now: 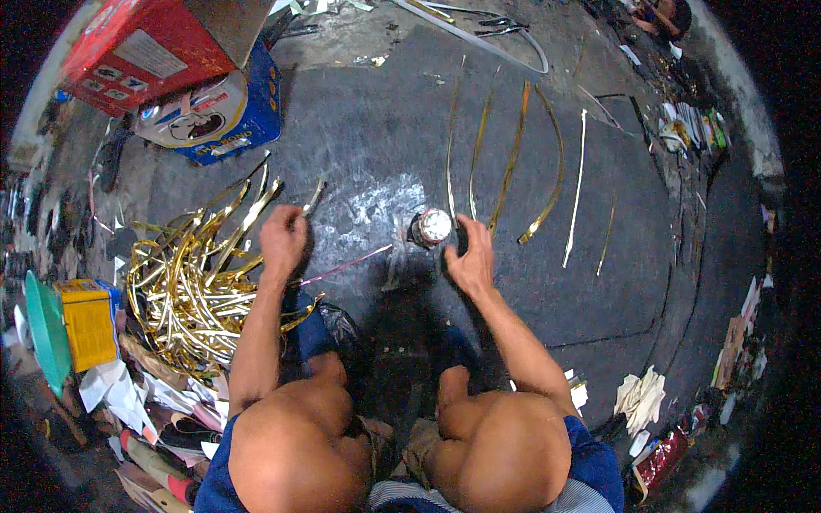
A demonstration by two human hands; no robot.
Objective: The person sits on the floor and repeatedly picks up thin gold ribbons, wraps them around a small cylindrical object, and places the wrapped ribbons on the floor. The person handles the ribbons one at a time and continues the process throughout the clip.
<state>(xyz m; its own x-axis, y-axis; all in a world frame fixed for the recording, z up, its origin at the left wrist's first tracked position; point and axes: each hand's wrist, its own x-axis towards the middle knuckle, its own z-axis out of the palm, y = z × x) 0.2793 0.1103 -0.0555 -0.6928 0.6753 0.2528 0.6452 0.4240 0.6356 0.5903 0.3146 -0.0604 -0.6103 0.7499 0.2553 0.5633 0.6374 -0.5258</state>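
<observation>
On the left, my left hand [284,239] is closed in a pinch on a short, shiny gold strip [315,195], whose free end points up and away. Beside and below that hand lies a tangled heap of gold and silvery strips [192,299]. A small round container with a whitish, smeared top [434,226] stands near the middle. Just right of it is my right hand [472,258], its thumb and index finger apart and curved toward the container. The near end of a long thin strip [450,162] lies by the index fingertip; whether they touch is unclear.
Several separate strips [513,150] lie spread out at right on the dark board [616,282]. A pale smear [368,209] marks its middle. Red [141,56] and blue [261,98] boxes stand far left, a yellow tin [90,329] near left. Crumpled paper [640,400] lies near right.
</observation>
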